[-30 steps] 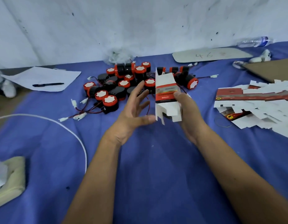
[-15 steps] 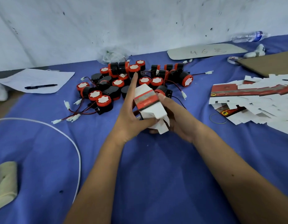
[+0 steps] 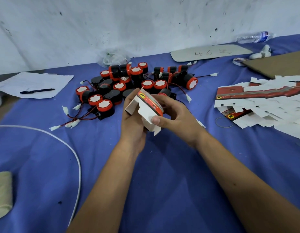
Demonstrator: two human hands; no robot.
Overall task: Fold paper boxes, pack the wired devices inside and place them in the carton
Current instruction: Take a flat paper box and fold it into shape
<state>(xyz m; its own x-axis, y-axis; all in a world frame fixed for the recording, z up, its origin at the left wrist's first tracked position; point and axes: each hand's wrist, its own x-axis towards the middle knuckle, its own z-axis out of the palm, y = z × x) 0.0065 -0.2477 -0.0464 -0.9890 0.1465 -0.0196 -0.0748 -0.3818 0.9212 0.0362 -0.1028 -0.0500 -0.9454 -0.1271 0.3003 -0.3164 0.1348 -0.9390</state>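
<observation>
Both my hands hold the box (image 3: 149,105) mid-desk: left hand (image 3: 134,121) cups it, right hand (image 3: 176,115) pinches its flap; devices (image 3: 129,84) just beyond.

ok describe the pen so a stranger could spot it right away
Look to the far left of the blue table, where a white sheet of paper lies. The pen rests on it: dark, slim, and the only thing on that sheet.

1. Both hands hold a half-folded paper box (image 3: 150,108) above the blue surface (image 3: 162,174).
2. The left hand (image 3: 133,121) cradles it underneath; the right hand (image 3: 175,115) pinches a white flap, thumb on top.
3. Red-and-black wired devices (image 3: 134,84) lie piled just behind, and flat box blanks (image 3: 263,105) are stacked to the right; the box's far end seems open.
</observation>
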